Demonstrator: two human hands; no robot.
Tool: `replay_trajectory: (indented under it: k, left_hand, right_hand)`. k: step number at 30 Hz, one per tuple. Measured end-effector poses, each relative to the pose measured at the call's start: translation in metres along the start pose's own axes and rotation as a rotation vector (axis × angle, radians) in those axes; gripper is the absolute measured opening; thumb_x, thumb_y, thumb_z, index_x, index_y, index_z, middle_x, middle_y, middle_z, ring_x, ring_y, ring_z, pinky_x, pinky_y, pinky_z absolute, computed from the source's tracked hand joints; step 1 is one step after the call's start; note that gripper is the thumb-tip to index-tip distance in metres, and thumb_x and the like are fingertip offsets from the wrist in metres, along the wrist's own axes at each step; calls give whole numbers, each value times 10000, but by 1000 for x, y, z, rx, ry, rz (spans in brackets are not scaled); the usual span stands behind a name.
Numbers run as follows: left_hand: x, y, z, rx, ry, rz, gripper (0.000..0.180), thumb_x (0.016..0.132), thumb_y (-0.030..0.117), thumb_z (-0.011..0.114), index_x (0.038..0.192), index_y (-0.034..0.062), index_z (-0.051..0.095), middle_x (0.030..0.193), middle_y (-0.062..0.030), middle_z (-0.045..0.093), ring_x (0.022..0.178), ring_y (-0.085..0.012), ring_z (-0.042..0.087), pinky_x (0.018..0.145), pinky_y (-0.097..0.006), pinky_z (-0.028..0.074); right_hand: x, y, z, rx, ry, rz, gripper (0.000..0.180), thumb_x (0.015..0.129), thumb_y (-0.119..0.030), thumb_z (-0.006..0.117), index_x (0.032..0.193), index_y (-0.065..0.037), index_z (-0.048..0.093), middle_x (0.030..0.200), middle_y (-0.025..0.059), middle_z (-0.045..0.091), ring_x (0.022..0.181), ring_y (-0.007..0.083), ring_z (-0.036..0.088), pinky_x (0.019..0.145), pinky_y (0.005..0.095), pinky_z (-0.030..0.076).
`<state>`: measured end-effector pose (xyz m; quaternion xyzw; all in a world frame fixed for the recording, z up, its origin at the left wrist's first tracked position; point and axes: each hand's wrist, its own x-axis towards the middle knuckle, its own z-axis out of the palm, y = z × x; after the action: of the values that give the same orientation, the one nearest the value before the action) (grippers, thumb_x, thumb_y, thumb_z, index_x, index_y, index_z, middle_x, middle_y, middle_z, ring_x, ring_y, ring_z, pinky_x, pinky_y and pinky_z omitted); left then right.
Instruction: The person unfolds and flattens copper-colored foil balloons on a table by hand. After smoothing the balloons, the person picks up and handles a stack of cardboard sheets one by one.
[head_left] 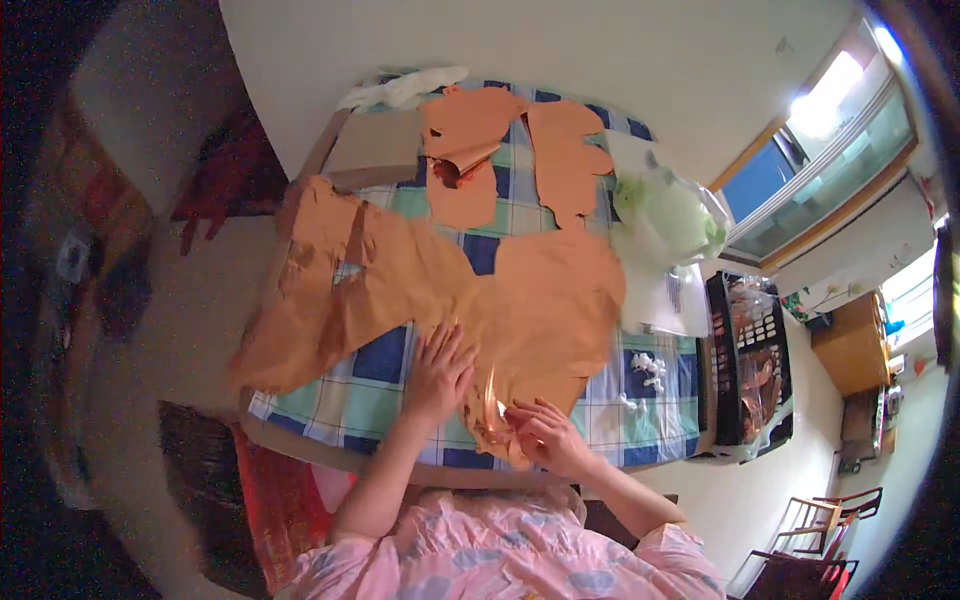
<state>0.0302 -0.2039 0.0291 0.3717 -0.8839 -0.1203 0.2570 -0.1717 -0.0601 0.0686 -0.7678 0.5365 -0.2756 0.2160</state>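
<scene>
A large copper-coloured foil sheet (555, 290) with an irregular outline lies flat and wrinkled across the checked cloth. Its near end narrows into a crumpled, shiny part between my hands. My left hand (442, 375) rests on the sheet's near edge with its fingers stretched out flat. To the right, my right hand (552, 438) is closed at the crumpled end, its thumb and fingers pinching the foil. Farther off lie two more flat foil pieces: one with a curled fold (465, 125) and one with a notched outline (565, 155).
The blue, green and white checked cloth (665, 400) covers the table. At its right are a translucent bag with green (670, 215) and small white bits (648, 370). A black crate (745, 360) stands beside the right edge. A flat cardboard box (375, 148) lies far left.
</scene>
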Motion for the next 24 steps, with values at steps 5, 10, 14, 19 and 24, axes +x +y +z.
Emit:
replay_trajectory:
  k: [5, 10, 14, 19, 24]
  left_hand:
    - [-2, -8, 3, 16, 17, 38, 303, 851, 216, 583, 1143, 143, 612, 1346, -123, 457, 1299, -322, 357, 1066, -510, 253]
    - [1, -4, -1, 19, 48, 64, 301, 831, 177, 604, 1127, 124, 622, 1289, -151, 503, 1266, -355, 389, 1068, -504, 264]
    - [-2, -5, -1, -11, 51, 40, 301, 828, 175, 607, 1120, 100, 618, 1269, -152, 515, 1258, -345, 399, 1069, -498, 263]
    - [-3, -4, -3, -31, 60, -14, 306, 814, 171, 618, 1097, 57, 613, 1251, -159, 526, 1237, -351, 419, 1063, -496, 273]
    - [4, 4, 5, 8, 149, -50, 336, 789, 161, 628, 1101, 40, 605, 1275, -157, 511, 1237, -348, 419, 1067, -501, 262]
  right_hand:
    - [11, 15, 2, 40, 163, 131, 314, 802, -188, 651, 1091, -73, 609, 1250, 172, 532, 1179, 356, 486, 1016, 486, 341]
    - [56, 55, -9, -327, 97, 88, 447, 856, -258, 589, 1259, -86, 501, 1364, 179, 421, 1287, 355, 360, 1067, 490, 264]
    - [67, 56, -15, -293, 20, 9, 450, 866, -253, 584, 1275, -89, 492, 1368, 169, 422, 1291, 356, 356, 1072, 489, 257]
    - [65, 59, -16, -288, -7, 11, 458, 894, -301, 532, 1303, -102, 475, 1399, 147, 396, 1314, 343, 330, 1085, 502, 237]
    - [64, 57, -19, -250, 21, 18, 437, 892, -271, 543, 1290, -101, 488, 1391, 157, 402, 1311, 338, 340, 1080, 488, 255]
